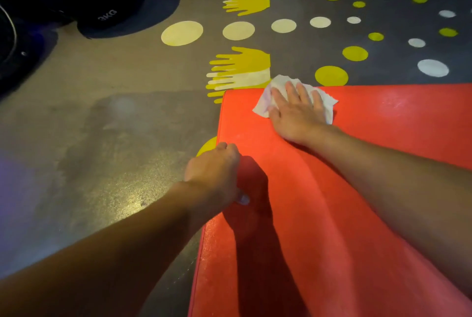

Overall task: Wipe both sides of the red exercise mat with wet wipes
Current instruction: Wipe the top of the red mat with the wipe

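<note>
Red mat point(332, 214) beneath flat right fingers point(291, 92) and wipe point(325, 102); left fingers point(224, 148) curled round edge.

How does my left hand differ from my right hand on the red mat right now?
The right hand lies flat with fingers spread; the left hand has its fingers curled. The right hand presses a white wipe near the far corner; the left hand seems to grip the red mat at its left edge. Both touch the mat.

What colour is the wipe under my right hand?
White, head view: the wet wipe under the right hand on the red mat.
</note>
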Tool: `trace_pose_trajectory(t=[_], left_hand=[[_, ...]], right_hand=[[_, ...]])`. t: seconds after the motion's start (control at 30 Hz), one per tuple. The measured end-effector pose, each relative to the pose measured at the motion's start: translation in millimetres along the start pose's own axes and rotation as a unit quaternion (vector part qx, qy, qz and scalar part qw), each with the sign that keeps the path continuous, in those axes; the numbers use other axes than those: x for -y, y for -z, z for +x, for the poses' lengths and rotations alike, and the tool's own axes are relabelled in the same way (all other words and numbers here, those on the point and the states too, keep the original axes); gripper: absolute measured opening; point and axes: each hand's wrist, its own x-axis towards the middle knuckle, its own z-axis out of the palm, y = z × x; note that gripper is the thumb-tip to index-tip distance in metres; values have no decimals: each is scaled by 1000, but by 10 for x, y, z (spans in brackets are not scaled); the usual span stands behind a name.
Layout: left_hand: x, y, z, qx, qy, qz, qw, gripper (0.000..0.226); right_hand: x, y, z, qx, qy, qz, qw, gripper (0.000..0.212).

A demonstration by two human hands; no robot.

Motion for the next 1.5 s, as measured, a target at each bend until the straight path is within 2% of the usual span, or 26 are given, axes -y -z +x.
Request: trace_pose_trajectory(t=[0.03, 0.17, 0.2, 0.3, 0.33, 0.43, 0.47, 0.5, 0.57, 0.6, 0.63, 0.73, 0.77, 0.8, 0.9, 0.93, 1.0, 1.07, 1.1, 1.2, 1.23, 1.37, 1.4, 1.5], left_hand=[[-15, -19, -5, -5, 9, 0, 1000, 79], [7, -62, -20, -16, 14, -15, 1000, 75], [11, -67, -31, -12, 16, -18, 1000, 74], [-1, -64, -36, -5, 21, -22, 1000, 74], [-2, -61, -40, -5, 22, -21, 1000, 74], [11, -82, -59, -8, 22, -31, 999, 71], [13, -98, -69, -10, 21, -35, 999, 70], [7, -108, -74, -13, 21, -36, 999, 70], [8, -128, -81, -20, 22, -34, 999, 71], [7, -136, -77, -24, 21, -34, 999, 71], [12, -146, -80, -25, 21, -37, 999, 71], [17, -144, -89, -21, 17, -50, 998, 72], [20, -146, -97, -20, 17, -53, 998, 70], [17, -147, -103, -20, 18, -55, 998, 68], [18, -158, -100, -25, 19, -56, 998, 69], [26, -160, -100, -28, 20, -59, 998, 70], [23, -158, -118, -28, 15, -65, 997, 73], [17, -180, -137, -31, 12, -64, 997, 75], [13, -202, -143, -33, 13, -69, 997, 74], [8, -222, -142, -38, 21, -89, 995, 73], [19, -220, -139, -40, 25, -97, 994, 73], [51, -302, -240, -67, 14, -160, 985, 66], [66, -367, -308, -88, 17, -171, 981, 63], [100, -546, -495, -115, 49, -195, 973, 73]], right_hand=[[109, -31, -9, 5, 1, -2, 1000, 58], [329, -107, -169, 6, 180, -8, 984, 56], [267, -70, -41, 8, 174, -3, 985, 55], [320, -10, 248, 8, 52, 2, 999, 56], [448, -29, 242, 15, 59, 2, 998, 56], [667, -108, 103, 21, 204, -9, 979, 53], [614, -89, 153, 14, 224, -11, 974, 53], [546, -47, 260, 4, 203, -13, 979, 53], [518, 16, 377, 2, 82, -15, 997, 54], [583, 16, 350, 10, 49, -12, 999, 55], [694, -11, 284, 23, 68, -11, 997, 56], [791, -84, -62, 39, 240, -16, 970, 53], [695, -77, -51, 33, 268, -19, 963, 53], [589, -47, 39, 22, 255, -20, 967, 53], [482, -5, 215, -6, 80, -17, 997, 56], [578, -34, 176, 2, 72, -12, 997, 57], [756, -101, -72, 29, 158, -15, 987, 56], [666, -108, -237, 21, 258, -19, 966, 53], [559, -84, -190, 4, 264, -26, 964, 52], [421, -25, -61, -15, 97, -27, 995, 54], [515, -57, -114, -4, 80, -20, 997, 55], [691, -169, -508, 21, 238, -12, 971, 53], [605, -139, -454, 19, 237, -10, 971, 52], [454, -72, -313, 2, 82, -13, 997, 54]])
